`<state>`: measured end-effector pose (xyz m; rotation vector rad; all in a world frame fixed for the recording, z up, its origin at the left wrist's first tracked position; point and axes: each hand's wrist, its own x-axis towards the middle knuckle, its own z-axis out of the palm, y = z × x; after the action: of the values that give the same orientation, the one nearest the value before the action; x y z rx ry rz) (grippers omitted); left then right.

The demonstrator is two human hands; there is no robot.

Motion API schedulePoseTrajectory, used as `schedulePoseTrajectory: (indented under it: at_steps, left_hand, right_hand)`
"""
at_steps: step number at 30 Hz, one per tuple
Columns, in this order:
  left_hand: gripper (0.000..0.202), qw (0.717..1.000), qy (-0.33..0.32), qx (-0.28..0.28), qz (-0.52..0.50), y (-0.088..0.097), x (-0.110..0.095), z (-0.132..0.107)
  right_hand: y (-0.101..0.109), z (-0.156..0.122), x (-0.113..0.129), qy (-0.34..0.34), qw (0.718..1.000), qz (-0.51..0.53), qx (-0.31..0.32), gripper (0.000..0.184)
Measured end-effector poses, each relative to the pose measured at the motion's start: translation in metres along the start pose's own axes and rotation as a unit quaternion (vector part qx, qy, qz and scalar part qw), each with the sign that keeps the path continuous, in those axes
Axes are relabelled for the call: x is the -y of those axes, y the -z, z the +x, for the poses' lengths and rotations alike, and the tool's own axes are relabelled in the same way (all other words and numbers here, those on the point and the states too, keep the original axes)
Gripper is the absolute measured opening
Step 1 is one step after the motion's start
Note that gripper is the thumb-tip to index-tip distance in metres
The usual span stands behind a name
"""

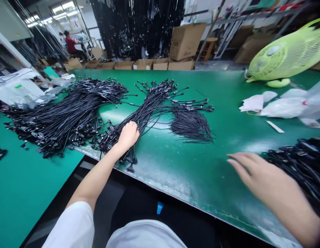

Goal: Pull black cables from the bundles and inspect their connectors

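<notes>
Head view: left hand (129, 132), nine o'clock, grip curled round thin black cable bundle (146, 108); tugging could tangle crossed strands (163, 107). Right hand (263, 175), four o'clock: grip loosely spread.

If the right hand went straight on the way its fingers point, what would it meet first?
Past bare green tabletop, the right hand would probably meet the pile of thin black strips, though its height above the table is unclear.

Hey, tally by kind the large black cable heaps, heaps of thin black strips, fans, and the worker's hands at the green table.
Large cable heaps: 3 (left heap, middle heap, right heap)
Thin-strip heap: 1
Fan: 1
Hands: 2 (left hand, right hand)
Total: 7
</notes>
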<state>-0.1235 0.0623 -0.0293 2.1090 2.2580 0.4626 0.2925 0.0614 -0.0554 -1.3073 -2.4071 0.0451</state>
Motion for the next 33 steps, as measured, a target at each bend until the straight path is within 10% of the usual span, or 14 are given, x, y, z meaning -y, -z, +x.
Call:
schedulePoseTrajectory:
  at_steps: [3,8,12,15,19,22,29,31,33]
  left_hand:
    - [0.02,0.974,-0.014,0.01,-0.225,0.02,-0.021,-0.035]
    - [0.023,0.8,0.011,0.267,-0.537,0.049,-0.058,-0.121]
    - [0.029,0.713,0.011,0.348,-0.609,0.069,-0.053,-0.173]
    - [0.035,0.726,0.036,0.317,-0.609,0.088,-0.023,-0.202]
    - [0.026,0.876,0.093,0.133,-0.454,0.092,0.024,-0.227]
    - [0.02,0.925,0.089,0.006,-0.37,0.077,0.046,-0.235]
    - [0.029,0.869,-0.042,0.009,-0.494,0.068,0.054,-0.238]
    - [0.032,0.833,-0.023,0.014,-0.553,0.071,0.053,-0.239]
    - [0.034,0.771,0.06,0.021,-0.634,0.075,0.05,-0.243]
  right_hand:
    - [-0.003,0.021,0.047,0.004,1.0,0.031,0.005,0.035]
    - [-0.017,0.071,0.127,0.122,0.981,0.139,0.061,0.053]
    - [-0.035,0.123,0.176,0.251,0.954,0.108,0.122,0.02]
    - [-0.024,0.148,0.191,0.245,0.956,0.157,-0.036,0.02]
    - [0.016,0.145,0.196,0.314,0.89,0.197,-0.266,0.018]
    - [0.04,0.131,0.197,0.409,0.849,0.115,-0.315,0.018]
    - [0.047,0.098,0.215,0.45,0.833,0.114,-0.301,0.017]
    - [0.037,0.105,0.208,0.479,0.826,0.091,-0.283,0.021]
    - [0.026,0.127,0.188,0.405,0.879,0.023,-0.252,0.027]
